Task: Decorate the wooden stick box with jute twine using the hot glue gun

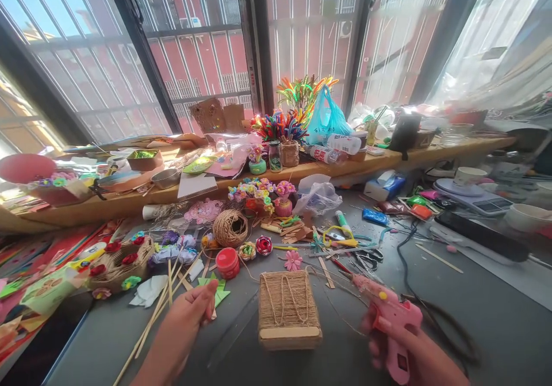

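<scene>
In the head view, my right hand (375, 337) is wrapped around the handle of a pink hot glue gun (390, 308), its nozzle pointing up and left. My left hand (194, 311) is closed, thumb against the curled fingers; whatever may be in it is hidden. Between the hands sits a box wound with jute twine (287, 299), a zigzag of twine across its top and a flat wooden stick (288, 333) along its near edge. From the box, loose twine runs to the right. Beside my left hand lie a green paper piece (222, 294) and a red-lidded jar (227, 263).
A ball of twine (230, 228), paper flowers, scissors (370, 256) and wood scraps (297, 233) lie behind the box. Thin sticks (150, 323) lie at the left. The glue gun's black cable (457, 328) curls at the right. A cluttered ledge runs below the window.
</scene>
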The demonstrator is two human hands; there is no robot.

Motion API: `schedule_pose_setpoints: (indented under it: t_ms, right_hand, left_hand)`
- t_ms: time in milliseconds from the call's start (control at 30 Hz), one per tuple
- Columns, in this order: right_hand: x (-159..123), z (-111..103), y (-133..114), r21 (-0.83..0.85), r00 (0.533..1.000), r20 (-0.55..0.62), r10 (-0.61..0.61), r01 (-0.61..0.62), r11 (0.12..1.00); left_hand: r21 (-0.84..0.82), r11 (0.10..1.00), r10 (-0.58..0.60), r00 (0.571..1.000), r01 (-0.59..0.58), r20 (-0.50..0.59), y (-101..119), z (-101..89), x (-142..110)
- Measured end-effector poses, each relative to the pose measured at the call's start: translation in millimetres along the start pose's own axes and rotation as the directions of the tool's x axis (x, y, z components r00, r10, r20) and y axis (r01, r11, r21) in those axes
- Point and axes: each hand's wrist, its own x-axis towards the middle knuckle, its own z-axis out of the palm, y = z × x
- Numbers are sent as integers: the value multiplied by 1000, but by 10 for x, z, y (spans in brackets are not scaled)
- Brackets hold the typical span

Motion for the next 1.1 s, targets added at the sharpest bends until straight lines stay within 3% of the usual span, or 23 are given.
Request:
schedule_pose_setpoints:
  t_ms: [133, 233, 267, 333, 400, 467, 567, 633, 733, 833, 1000, 1100]
  right_hand:
    - [47, -199, -93, -56, 1000, -1, -14, 14, 998]
    - [53, -310, -182, -103, 998, -17, -66, 64, 993]
    - [56, -340, -211, -118, 997, -24, -71, 68, 991]
    - [68, -393, -273, -159, 997, -58, -59, 49, 986]
    - [88, -448, -360, -235, 994, -80, -71, 51, 971]
    - [116, -515, -484, -322, 989, -102, -106, 68, 944]
    - [186, -666, -722, -446, 981, -129, -147, 75, 892]
    - [266, -807, -881, -551, 980, -110, -167, 80, 831]
    - [437, -1031, -1078, -697, 988, -55, -143, 64, 714]
    - [631, -1151, -1215, -742, 996, 4, -93, 65, 668]
    - [899, -1010, -1307, -806, 996, 78, -48, 91, 585]
    - [997, -905, -1324, -863, 991, 94, -92, 127, 490]
  left_hand:
    - [100, 980, 165, 985, -169, 51, 18, 10, 41]
    - [246, 892, 366, 926, -378, 95, 96, 118, -32]
    - [331, 821, 441, 885, -465, 149, 142, 175, -69]
    - [444, 612, 547, 756, -654, 360, 267, 319, -139]
    - [474, 431, 545, 640, -768, 541, 425, 492, -186]
    - [521, 353, 409, 630, -777, 661, 583, 665, -206]
    - [591, 346, 260, 680, -729, 686, 726, 831, -206]
    - [594, 357, 250, 686, -721, 683, 726, 846, -198]
    - [563, 329, 366, 652, -758, 664, 616, 766, -190]
    - [539, 255, 519, 584, -803, 625, 486, 673, -188]
    - [546, 130, 640, 490, -828, 591, 325, 620, -160]
    - [532, 95, 670, 449, -841, 591, 188, 582, -137]
